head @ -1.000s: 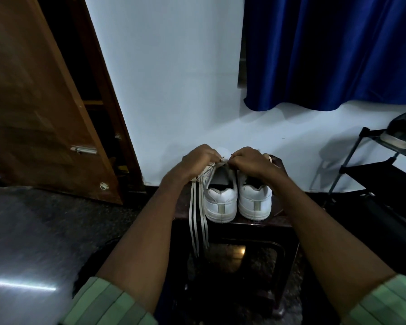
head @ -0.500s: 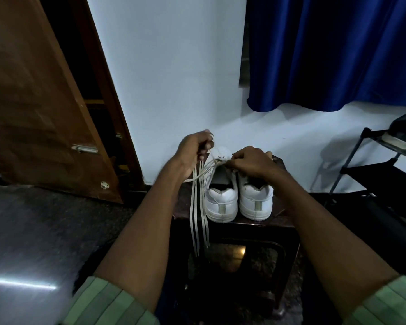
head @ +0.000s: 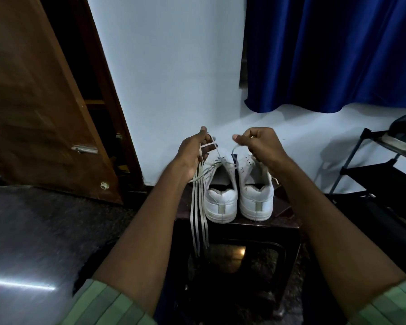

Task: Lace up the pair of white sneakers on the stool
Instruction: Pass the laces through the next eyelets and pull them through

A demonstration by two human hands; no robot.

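Two white sneakers stand side by side, heels toward me, on a dark stool [head: 288, 225]: the left sneaker [head: 220, 198] and the right sneaker [head: 256, 195]. My left hand [head: 193, 153] is raised above the left sneaker and grips a white lace [head: 198, 221], whose strands hang down past the stool's left edge. My right hand [head: 259, 144] is raised over the right sneaker and pinches the other end of a lace that runs down to the left sneaker's eyelets.
A brown wooden door [head: 38, 109] stands open at the left. A blue curtain [head: 333, 52] hangs at the upper right over a white wall. A black shoe rack [head: 384, 170] with a dark shoe on top stands at the right.
Both hands have risen from the left sneaker's tongue and moved apart, drawing the lace up and taut. The sneakers have not moved.
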